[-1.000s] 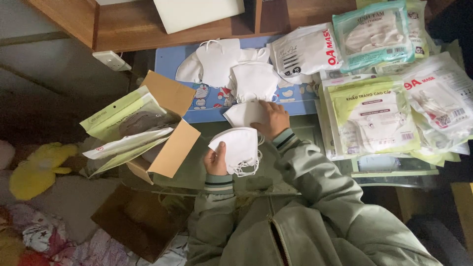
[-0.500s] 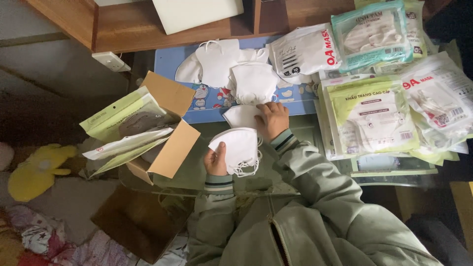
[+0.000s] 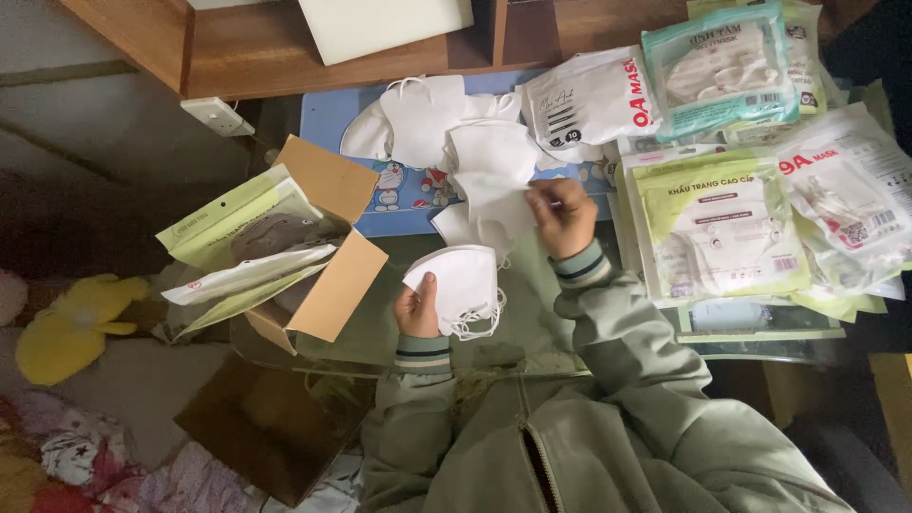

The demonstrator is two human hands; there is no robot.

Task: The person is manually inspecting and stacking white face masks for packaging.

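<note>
Holding a stack of masks (image 3: 463,285) (white ones), the left hand (image 3: 418,306) curls its fingers tight; the right hand (image 3: 562,217) pinches a mask (image 3: 494,195) from the pile (image 3: 437,119).

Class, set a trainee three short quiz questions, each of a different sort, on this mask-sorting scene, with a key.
1. True or false: the left hand holds a white mask.
2. What does the right hand touch? A) the yellow toy B) the mask pile C) the wall socket
3. Fill in: the pouches at left sit in an open cardboard ____.

Key: 1 true. 2 B, the mask pile; the yellow toy and wall socket lie apart from it. 3 box, holding the pouches.
</note>
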